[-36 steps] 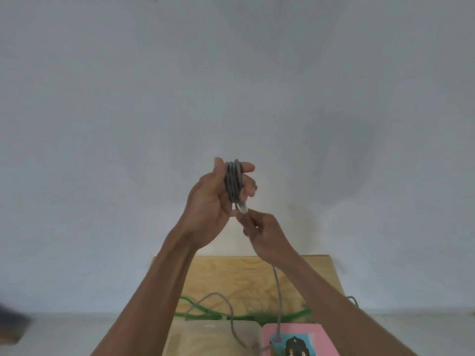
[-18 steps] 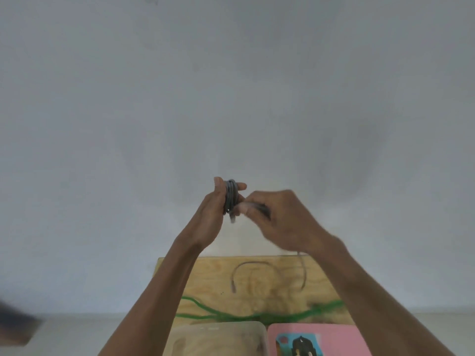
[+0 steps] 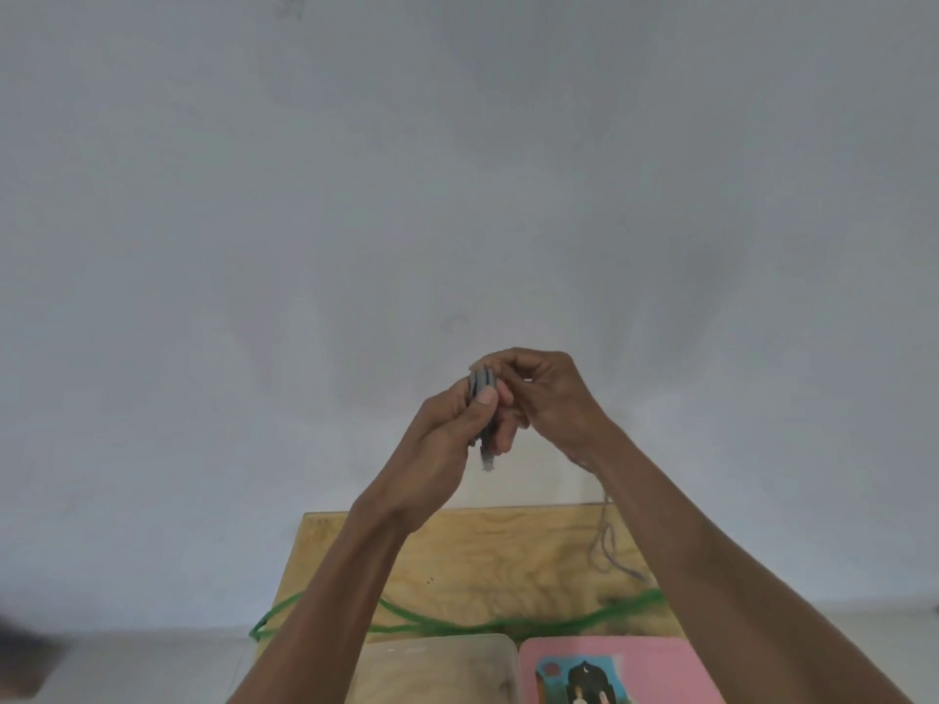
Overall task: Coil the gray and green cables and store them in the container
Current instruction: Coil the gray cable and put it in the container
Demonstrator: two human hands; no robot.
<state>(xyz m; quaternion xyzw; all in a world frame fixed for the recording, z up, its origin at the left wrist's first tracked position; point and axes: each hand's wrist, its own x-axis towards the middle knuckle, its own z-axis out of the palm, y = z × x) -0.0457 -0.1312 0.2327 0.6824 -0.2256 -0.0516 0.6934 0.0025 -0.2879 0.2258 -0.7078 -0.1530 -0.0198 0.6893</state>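
Note:
Both hands are raised in front of the white wall, above the wooden table. My left hand is shut on a tight coil of gray cable, and a connector end sticks out below the fist. My right hand pinches the gray cable at the top of the coil. A loose tail of the cable hangs blurred from the right wrist down to the table. The green cable lies uncoiled across the table's near part. A clear plastic container sits at the bottom edge.
A pink lid with a picture on it lies right of the container. The table stands against the wall, with pale floor on both sides. A dark blurred object shows at the far left edge.
The right hand swept around the coil and now rests at its top. The loose gray tail has shortened and swung to the right. Both hands sit slightly higher than before.

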